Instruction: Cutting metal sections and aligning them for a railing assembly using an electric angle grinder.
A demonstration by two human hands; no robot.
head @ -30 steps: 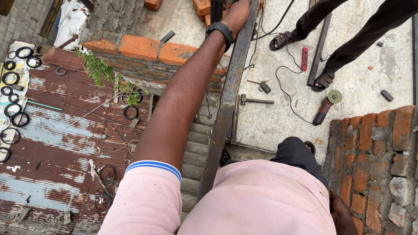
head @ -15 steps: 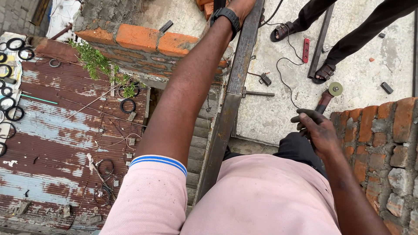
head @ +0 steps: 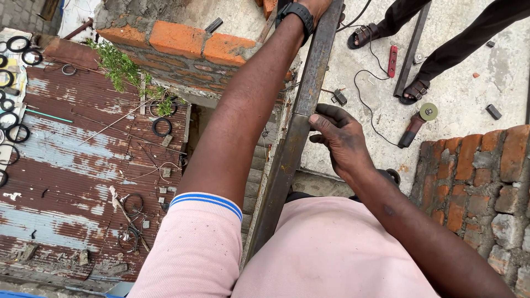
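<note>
A long rusty steel angle bar (head: 301, 118) runs from my waist up and away toward the concrete floor. My left hand (head: 320, 6), with a black watch on the wrist, grips the bar's far part at the top edge of the view. My right hand (head: 341, 138) closes around the bar's middle from the right side, thumb against the metal. I wear a pink shirt with blue-striped sleeve trim.
Another person's sandalled feet (head: 411, 91) and dark trousers stand on the concrete floor (head: 475, 83), beside a second steel bar (head: 411, 52). An angle grinder (head: 417, 124) and its cable lie there. Brick walls (head: 480, 182) flank me. A rusty tin roof (head: 72, 165) with rubber rings lies far below left.
My right hand came up from my side and took hold of the bar's middle. My left hand slid farther up the bar, and the view tilted slightly.
</note>
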